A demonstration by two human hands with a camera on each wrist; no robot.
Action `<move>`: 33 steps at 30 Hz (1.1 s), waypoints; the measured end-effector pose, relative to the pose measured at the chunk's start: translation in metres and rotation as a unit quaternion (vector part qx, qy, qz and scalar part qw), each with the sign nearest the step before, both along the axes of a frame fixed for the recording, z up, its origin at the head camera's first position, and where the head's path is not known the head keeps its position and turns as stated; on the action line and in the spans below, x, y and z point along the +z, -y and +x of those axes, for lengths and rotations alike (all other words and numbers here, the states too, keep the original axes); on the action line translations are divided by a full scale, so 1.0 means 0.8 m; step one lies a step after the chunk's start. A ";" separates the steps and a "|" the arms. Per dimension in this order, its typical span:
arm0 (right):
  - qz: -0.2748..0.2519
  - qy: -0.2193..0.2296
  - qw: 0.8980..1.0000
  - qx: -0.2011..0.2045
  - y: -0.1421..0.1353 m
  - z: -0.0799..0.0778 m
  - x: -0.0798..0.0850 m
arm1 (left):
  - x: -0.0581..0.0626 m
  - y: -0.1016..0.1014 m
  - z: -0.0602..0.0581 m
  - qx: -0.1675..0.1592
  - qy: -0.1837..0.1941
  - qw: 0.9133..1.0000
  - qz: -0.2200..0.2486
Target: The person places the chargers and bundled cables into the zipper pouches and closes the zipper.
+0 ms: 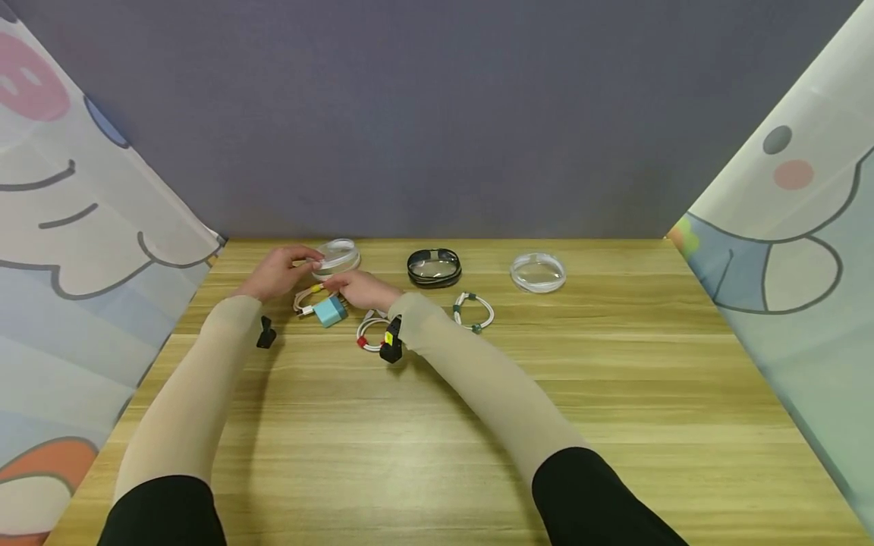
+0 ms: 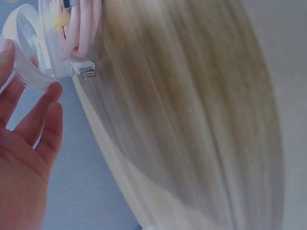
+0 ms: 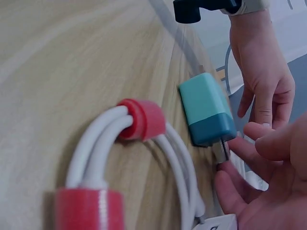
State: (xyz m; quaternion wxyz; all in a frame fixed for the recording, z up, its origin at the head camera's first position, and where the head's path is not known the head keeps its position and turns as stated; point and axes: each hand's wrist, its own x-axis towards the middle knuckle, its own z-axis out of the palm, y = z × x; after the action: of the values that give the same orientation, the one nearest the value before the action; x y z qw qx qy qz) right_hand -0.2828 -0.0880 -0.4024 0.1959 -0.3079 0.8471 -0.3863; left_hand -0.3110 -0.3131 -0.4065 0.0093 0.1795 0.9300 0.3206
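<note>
A round white-rimmed, clear plastic case (image 1: 341, 256) stands at the back left, and in the left wrist view its round clear part (image 2: 36, 72) tilts away from the rest. My left hand (image 1: 275, 273) pinches its rim between thumb and fingers. From the front, my right hand (image 1: 366, 290) has curled fingers at the same case, with a bit of clear plastic (image 3: 255, 180) showing between them. Just in front lie a pink cable (image 2: 81, 28) with a yellow tie and a blue charger plug (image 1: 330, 311). A white cable (image 3: 177, 158) with red ties lies under my right wrist.
A black round case (image 1: 434, 268) and another white round case (image 1: 538, 273) stand along the back of the wooden table (image 1: 614, 394). A white cable with green ties (image 1: 488, 312) lies before them. A grey panel (image 1: 437, 121) rises behind, with printed sheets at both sides.
</note>
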 end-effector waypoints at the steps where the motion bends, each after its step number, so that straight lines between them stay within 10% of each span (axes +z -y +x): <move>1: 0.008 -0.006 1.000 0.002 0.000 0.000 0.000 | 0.001 0.000 0.000 -0.001 0.001 1.000 0.000; 33: 0.072 -0.113 0.991 -0.015 -0.026 -0.012 -0.014 | 0.005 0.001 0.016 0.012 0.010 0.999 0.028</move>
State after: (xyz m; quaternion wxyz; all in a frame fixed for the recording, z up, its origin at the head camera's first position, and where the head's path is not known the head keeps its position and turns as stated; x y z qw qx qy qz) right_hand -0.2924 -0.0670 -0.4139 0.1149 -0.3223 0.8939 -0.2897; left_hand -0.2981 -0.3136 -0.4027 0.0100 0.1657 0.9224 0.3488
